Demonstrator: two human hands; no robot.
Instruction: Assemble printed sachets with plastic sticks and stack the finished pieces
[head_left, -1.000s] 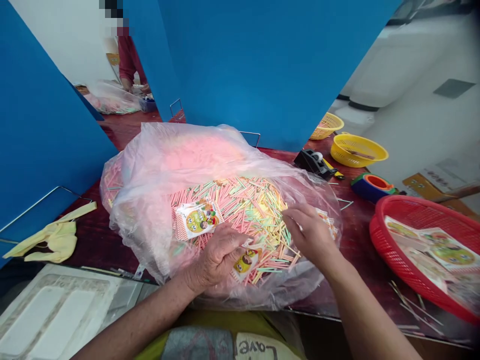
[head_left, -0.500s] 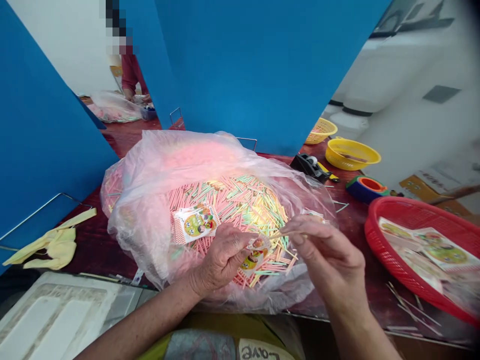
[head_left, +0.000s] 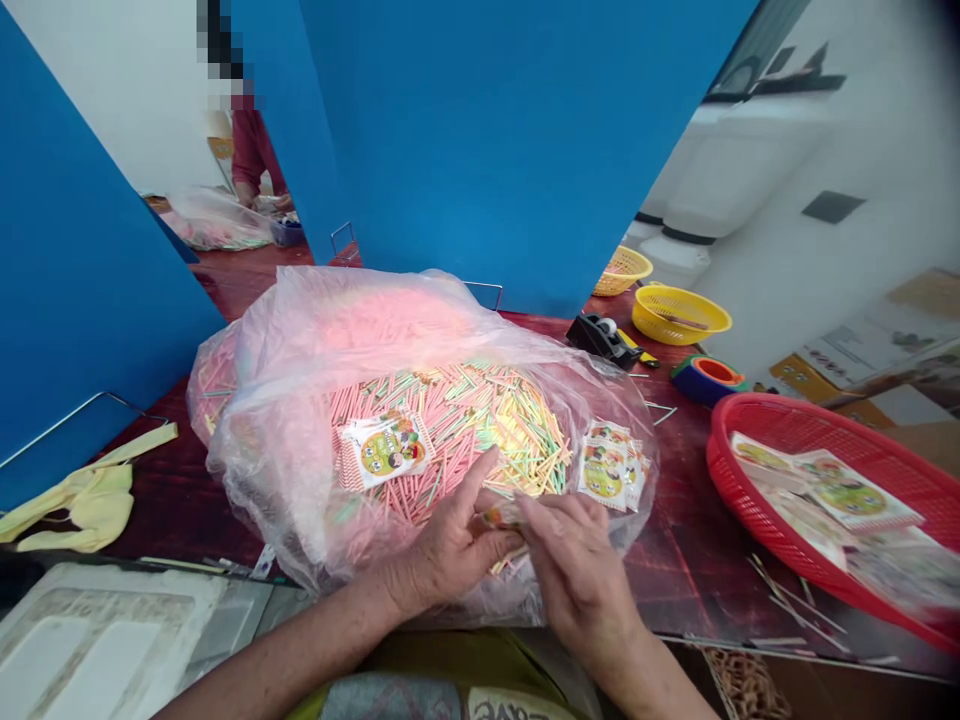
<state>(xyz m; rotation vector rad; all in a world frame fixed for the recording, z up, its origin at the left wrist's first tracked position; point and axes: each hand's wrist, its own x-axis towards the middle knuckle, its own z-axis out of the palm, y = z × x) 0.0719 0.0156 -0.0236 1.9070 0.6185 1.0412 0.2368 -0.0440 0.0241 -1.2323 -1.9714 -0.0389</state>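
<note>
A large clear plastic bag [head_left: 315, 400] lies on the table, full of thin pink, green and yellow straws [head_left: 465, 420]. My left hand [head_left: 450, 545] and my right hand [head_left: 574, 570] meet low on the bag. Between their fingers is a small printed paper packet [head_left: 499, 516], mostly hidden by the fingers. A printed sheet with a green circle [head_left: 386, 450] rests on the straws to the left. Several similar printed packets [head_left: 606, 468] lie on the bag to the right of my right hand.
A red plastic basket [head_left: 787, 440] holding printed sheets stands at the right. Behind it are a yellow basket [head_left: 679, 315], a tape dispenser [head_left: 600, 337] and a coloured tape roll [head_left: 705, 380]. A yellow cloth [head_left: 82, 495] lies left. Blue partitions [head_left: 510, 150] rise ahead, with a red-sleeved person [head_left: 251, 150] beyond.
My right hand has moved left and down to meet my left hand at the small packet. The printed packets at the bag's right side now show fully.
</note>
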